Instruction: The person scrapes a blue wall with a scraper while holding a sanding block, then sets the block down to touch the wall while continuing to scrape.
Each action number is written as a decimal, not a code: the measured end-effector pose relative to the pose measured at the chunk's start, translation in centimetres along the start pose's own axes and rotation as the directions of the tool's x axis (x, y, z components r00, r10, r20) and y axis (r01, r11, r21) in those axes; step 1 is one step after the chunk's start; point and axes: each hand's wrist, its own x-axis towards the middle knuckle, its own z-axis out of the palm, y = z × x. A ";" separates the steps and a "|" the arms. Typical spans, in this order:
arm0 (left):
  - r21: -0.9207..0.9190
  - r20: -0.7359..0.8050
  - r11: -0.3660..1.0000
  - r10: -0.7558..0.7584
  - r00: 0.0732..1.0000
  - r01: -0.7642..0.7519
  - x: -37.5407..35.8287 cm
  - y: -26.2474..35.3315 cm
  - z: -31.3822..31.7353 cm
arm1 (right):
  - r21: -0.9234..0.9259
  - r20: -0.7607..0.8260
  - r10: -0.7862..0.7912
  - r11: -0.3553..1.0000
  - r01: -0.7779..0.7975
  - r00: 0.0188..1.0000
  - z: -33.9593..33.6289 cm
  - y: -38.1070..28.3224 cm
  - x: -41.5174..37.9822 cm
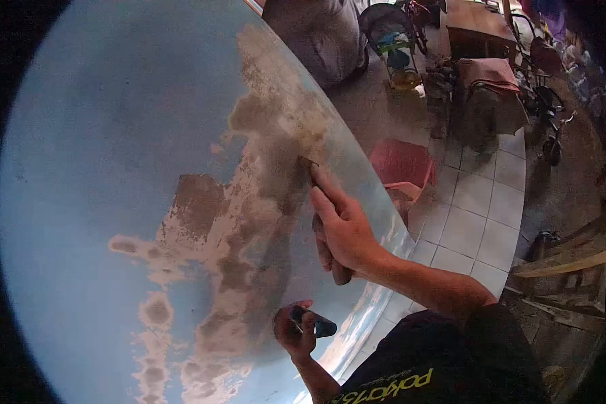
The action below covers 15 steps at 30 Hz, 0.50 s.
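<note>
I watch the right hand point(343, 232), clenched on a scraper point(308, 167), mid-scrape on the blue wall point(101, 135) — flaking paint remains. The left hand point(295, 331) grips a small dark tool point(314, 324); the next stroke likely needs firm, flat pressure.

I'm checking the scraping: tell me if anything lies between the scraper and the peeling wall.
Nothing visible does. The right hand holds the scraper with its blade tip right at the wall, on the bare patch. The left hand holds a dark object lower down.

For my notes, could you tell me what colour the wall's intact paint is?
Light blue, on the wall, clearest in the head view.
</note>
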 end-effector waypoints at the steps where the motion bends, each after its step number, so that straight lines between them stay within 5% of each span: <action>1: 0.035 0.014 0.999 -0.003 1.000 0.003 -0.1 0.0 0.0 | -0.010 0.048 -0.030 0.999 0.030 0.998 0.1 0.3 -0.3; 5: -0.032 -0.035 0.999 -0.037 0.999 0.036 -0.1 0.8 0.1 | 0.055 -0.050 -0.009 0.998 0.011 0.999 -0.2 -0.4 0.4; 8: 0.025 -0.043 1.000 -0.007 0.999 0.008 -0.1 0.0 0.7 | -0.035 0.096 -0.001 0.999 0.004 0.995 -0.2 0.2 -0.4; 10: -0.023 -0.051 0.999 -0.023 0.998 0.022 0.1 1.3 0.7 | -0.013 -0.064 -0.005 1.000 0.004 0.998 -0.7 0.3 1.2; 15: -0.039 -0.043 0.999 0.007 0.999 -0.009 0.0 -0.3 0.5 | 0.028 -0.041 -0.027 0.999 0.028 0.999 -0.8 -1.1 1.2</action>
